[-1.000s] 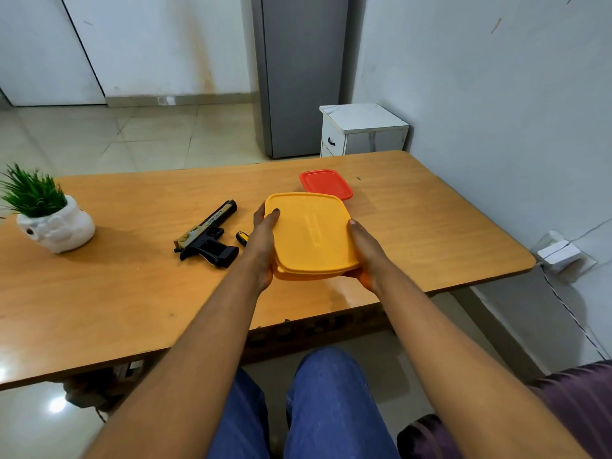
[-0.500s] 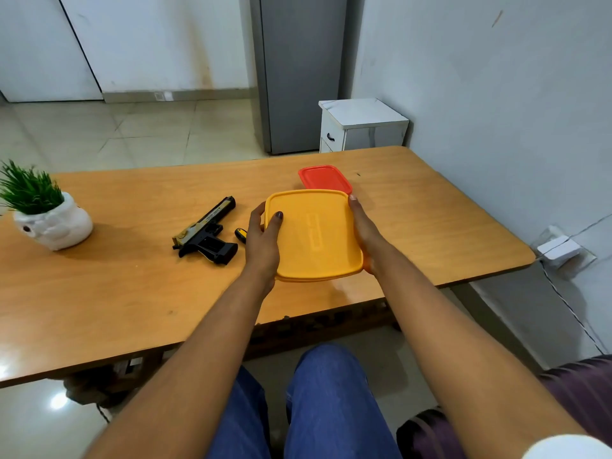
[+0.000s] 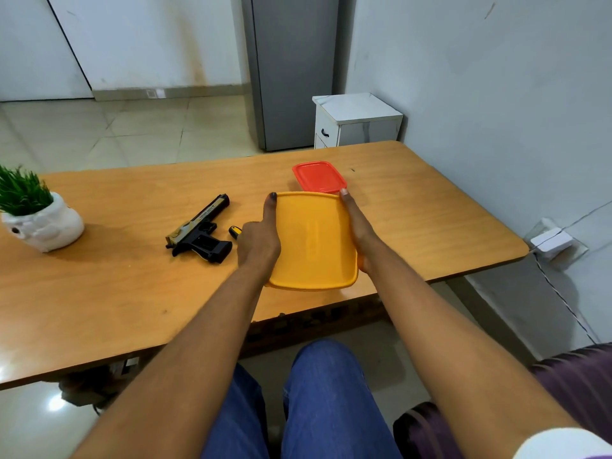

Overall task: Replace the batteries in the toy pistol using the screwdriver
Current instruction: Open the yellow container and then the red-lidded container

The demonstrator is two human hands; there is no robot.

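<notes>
A yellow lidded box (image 3: 313, 240) rests on the wooden table (image 3: 116, 293) near its front edge. My left hand (image 3: 260, 236) presses along the box's left side and my right hand (image 3: 359, 226) along its right side, so both hold it. The black and gold toy pistol (image 3: 198, 231) lies on its side to the left of my left hand. Only the yellow and black handle end of the screwdriver (image 3: 234, 231) shows between the pistol and my left hand. No batteries are visible.
A red lidded box (image 3: 319, 176) sits just behind the yellow one. A potted green plant in a white pot (image 3: 36, 217) stands at the table's left. A white cabinet (image 3: 357, 122) and a wall lie beyond the table's right side.
Both hands have slid forward along the yellow box's sides, fingers now reaching its far corners. The box has come down flat onto the table. The pistol and screwdriver have not moved.
</notes>
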